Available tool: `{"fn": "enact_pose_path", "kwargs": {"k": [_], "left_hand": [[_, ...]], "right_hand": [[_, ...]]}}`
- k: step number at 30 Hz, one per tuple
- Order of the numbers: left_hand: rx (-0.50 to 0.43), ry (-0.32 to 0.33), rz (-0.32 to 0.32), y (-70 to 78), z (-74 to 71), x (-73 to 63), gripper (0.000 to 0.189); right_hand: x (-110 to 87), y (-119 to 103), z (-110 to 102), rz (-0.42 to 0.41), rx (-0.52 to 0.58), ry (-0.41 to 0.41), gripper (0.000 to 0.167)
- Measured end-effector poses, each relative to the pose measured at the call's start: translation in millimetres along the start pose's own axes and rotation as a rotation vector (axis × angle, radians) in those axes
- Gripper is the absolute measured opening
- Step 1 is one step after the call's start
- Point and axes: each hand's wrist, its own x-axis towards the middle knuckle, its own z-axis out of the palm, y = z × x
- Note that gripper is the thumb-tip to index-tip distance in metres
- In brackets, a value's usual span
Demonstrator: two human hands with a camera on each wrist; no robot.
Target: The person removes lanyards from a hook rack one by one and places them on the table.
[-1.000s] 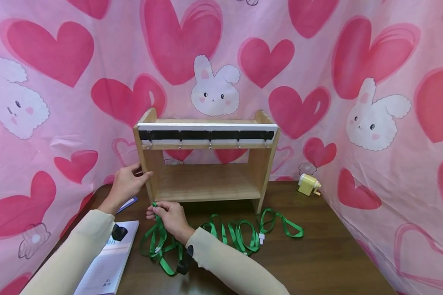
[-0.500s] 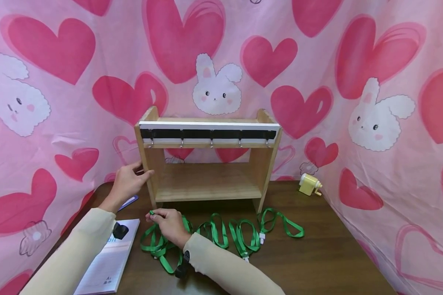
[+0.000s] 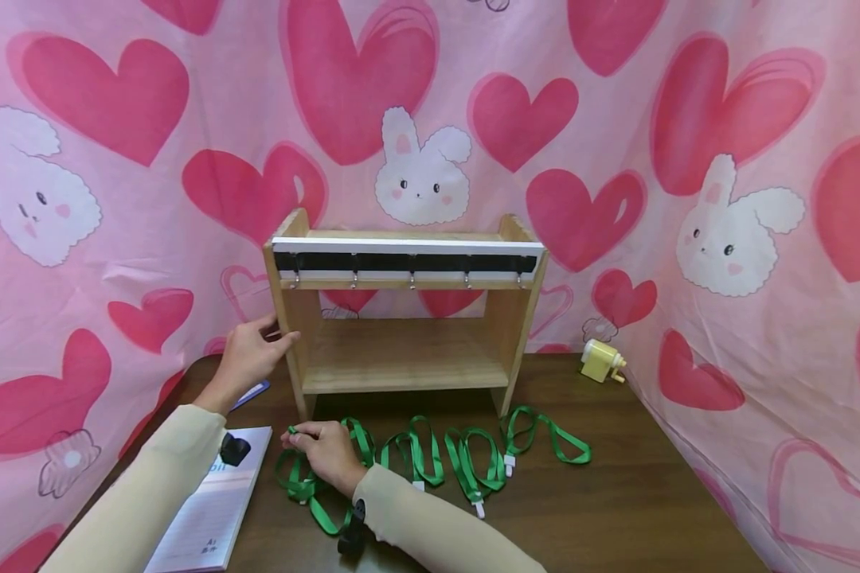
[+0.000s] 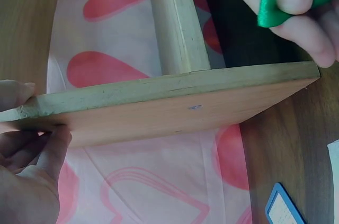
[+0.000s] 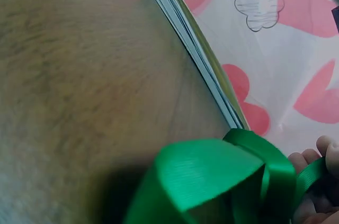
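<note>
My left hand (image 3: 253, 354) grips the left side panel of the small wooden shelf (image 3: 408, 380), thumb on the front edge and fingers behind it. Below the shelf's left foot, my right hand (image 3: 326, 455) pinches a green lanyard (image 5: 212, 171) between thumb and fingers. A short fold of its ribbon (image 4: 271, 11) pokes out past the thumb in the left wrist view. The rest of that lanyard hangs and lies on the table under the hand. Several hooks (image 3: 412, 280) line the black strip (image 3: 383, 263) across the shelf's front.
More green lanyards (image 3: 473, 469) with white clips lie to the right on the brown table (image 3: 580, 509). A white booklet (image 3: 215, 501) lies at the left, with a blue-edged card (image 3: 251, 394) behind it. A yellow hand-cranked pencil sharpener (image 3: 600, 360) stands at the back right.
My right hand has moved down, away from the shelf's left foot and nearer to me, with the lanyard still pinched. The left hand has kept its grip on the panel.
</note>
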Motion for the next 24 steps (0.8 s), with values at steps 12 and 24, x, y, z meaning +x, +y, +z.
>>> {"fn": "enact_pose_path", "kwargs": {"k": [12,24], "left_hand": [[0.013,-0.002,0.005,3.2,-1.3,2.4,0.059],[0.005,-0.012,0.000,0.6,-0.7,-0.7,0.060]], "right_hand": [[2.0,15.6,1.6,0.038,0.105,0.032,0.014],[-0.8,23.2,7.9,0.080,0.124,0.084,0.013]]}}
